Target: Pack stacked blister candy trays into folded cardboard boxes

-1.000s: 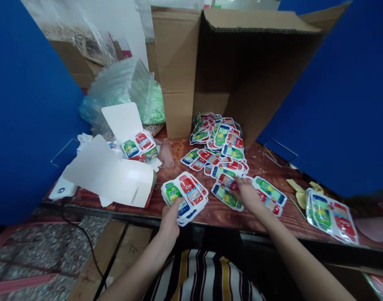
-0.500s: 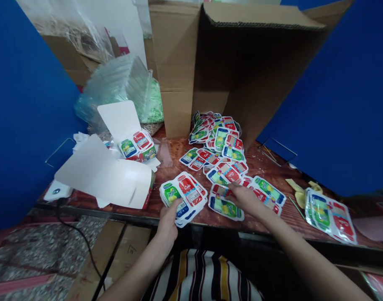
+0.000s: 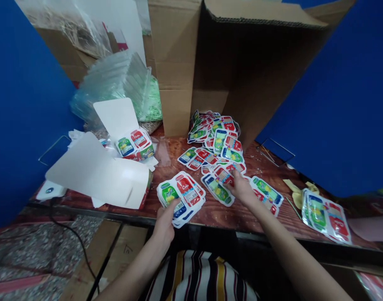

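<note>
My left hand (image 3: 166,221) grips a small stack of flat red-and-green soda packets (image 3: 191,192) at the table's front edge, thumb on top and the other fingers hidden below. The packets show a red Cola jar and a green lemon jar side by side. My right hand (image 3: 243,190) is closed on one such packet (image 3: 218,189) that lies tilted at the near end of the pile, its fingertips on the red half. A heap of like packets (image 3: 210,125) spreads from the cardboard box's mouth towards me. Beside my right wrist lie further packets (image 3: 266,190).
A big open cardboard box (image 3: 175,75) stands behind the heap. To the left are an opened white carton (image 3: 128,179), a filled carton (image 3: 137,146) and clear plastic trays (image 3: 116,79). Another packet stack (image 3: 326,217) lies at right. Blue panels (image 3: 332,125) flank the table.
My right hand has moved slightly up and turned the near packet, whose green end now points towards me. My left hand keeps its stack. The view has shifted a little.
</note>
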Tool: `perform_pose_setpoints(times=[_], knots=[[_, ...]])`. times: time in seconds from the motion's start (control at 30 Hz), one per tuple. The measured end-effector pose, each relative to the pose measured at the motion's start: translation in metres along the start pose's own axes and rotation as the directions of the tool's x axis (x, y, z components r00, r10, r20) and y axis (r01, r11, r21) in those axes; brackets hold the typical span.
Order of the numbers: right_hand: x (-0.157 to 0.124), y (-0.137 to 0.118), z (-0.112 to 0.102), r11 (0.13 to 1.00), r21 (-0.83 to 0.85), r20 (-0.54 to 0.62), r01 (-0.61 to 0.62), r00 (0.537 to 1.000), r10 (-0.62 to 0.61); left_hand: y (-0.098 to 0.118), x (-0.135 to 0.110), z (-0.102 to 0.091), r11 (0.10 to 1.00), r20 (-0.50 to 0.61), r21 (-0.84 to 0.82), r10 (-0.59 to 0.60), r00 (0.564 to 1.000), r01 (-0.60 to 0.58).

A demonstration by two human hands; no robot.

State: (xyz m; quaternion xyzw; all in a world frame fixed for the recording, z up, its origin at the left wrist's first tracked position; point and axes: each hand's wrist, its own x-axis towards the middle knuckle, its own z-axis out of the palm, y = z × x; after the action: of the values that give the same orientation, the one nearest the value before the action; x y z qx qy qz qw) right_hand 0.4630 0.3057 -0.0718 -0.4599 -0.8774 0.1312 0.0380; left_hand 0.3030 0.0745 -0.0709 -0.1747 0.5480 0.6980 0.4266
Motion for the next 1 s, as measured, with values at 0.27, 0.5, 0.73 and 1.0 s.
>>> perform_pose_setpoints(times=[0.27,0.5,0.73,1.0], knots=[[-0.041,0.004,-0.008,0.996,-0.069,0.195,0.06,0.98,-0.045,0.003,-0.003,0.001,0.999,-0.026,0.033,-0.015,1.0,0.016],[0.062,0.022,-0.048,0.982,-0.154,-0.281,0.112,0.947,-0.152,0.002,-0.002,0.002,0.999,-0.011,0.041,-0.002,1.0,0.003],[0.156,0.035,-0.054,0.988,0.0,-0.115,0.155,0.981,-0.154,0.001,-0.002,0.0,0.998,0.021,0.061,-0.006,1.0,0.004],[0.155,0.042,-0.069,0.978,0.192,-0.283,0.08,0.959,-0.023,0.003,-0.003,0.002,0.996,0.004,0.079,-0.03,1.0,0.03]])
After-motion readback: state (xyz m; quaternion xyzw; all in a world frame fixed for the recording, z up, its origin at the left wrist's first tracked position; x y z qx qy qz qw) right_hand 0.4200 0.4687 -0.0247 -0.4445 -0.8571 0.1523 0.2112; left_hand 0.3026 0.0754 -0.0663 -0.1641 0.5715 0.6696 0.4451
